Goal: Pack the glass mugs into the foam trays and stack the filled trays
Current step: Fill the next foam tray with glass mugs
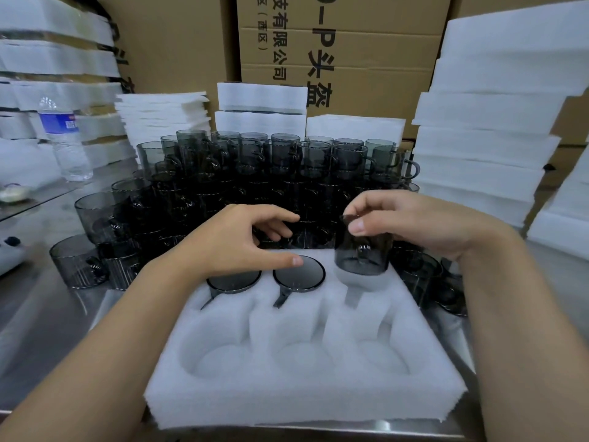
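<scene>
- Over the far-right corner of the foam tray [306, 393]: smoked glass mug [361, 253] pinched at its top end by the right hand [414, 224], thumb in front, fingers behind, bottom end at the mouth of the far-right pocket [353, 282].
- Long axis close to vertical, leaning a touch. Sits straight below the right hand, so no reach needed, just down.
- Dark shape through the glass, probably the handle. Handle slot [351, 298] runs toward the near edge, so probably wants a small twist to line up first.
- Left hand [236, 240] empty, fingers loose and spread above the far edge, thumb tip just over the middle seated mug [299, 274], with the far-left seated mug [234, 279] beside it.
- Beyond the far edge: loose mugs [255, 173] crowded on the steel table [47, 314], closest to the left fingers, so likely the next grab.
- Near row of three pockets [296, 355] not yet filled.
</scene>
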The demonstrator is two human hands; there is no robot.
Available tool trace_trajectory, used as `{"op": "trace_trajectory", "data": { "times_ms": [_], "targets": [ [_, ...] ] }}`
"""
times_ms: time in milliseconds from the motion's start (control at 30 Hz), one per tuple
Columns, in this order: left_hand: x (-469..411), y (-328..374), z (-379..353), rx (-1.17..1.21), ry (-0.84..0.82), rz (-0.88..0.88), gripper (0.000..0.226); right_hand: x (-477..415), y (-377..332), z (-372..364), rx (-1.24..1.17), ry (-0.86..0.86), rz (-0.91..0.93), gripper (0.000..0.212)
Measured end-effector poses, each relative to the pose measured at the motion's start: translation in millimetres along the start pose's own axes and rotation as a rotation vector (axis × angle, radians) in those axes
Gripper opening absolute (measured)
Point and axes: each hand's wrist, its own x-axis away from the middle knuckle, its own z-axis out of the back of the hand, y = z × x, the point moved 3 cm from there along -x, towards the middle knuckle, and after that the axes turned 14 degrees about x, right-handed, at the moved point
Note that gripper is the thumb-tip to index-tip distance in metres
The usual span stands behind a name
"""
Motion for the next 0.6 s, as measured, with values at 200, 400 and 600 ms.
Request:
{"op": "trace_trajectory", "data": {
  "times_ms": [200,400,600],
  "targets": [
    [-0.1,0.1,0.6,-0.017,0.007,-0.012,0.039,6.2,-2.7,-4.1,0.007,-0.134,0.006,0.039],
    [0.0,-0.1,0.6,-0.015,0.013,-0.018,0.037,7.8,-3.0,-7.7,0.103,-0.183,-0.040,0.061],
    [-0.8,-0.6,0.9,-0.019,0.011,-0.008,0.033,7.6,-1.9,-8.1,0.146,-0.207,-0.051,0.060]
  ]
}}
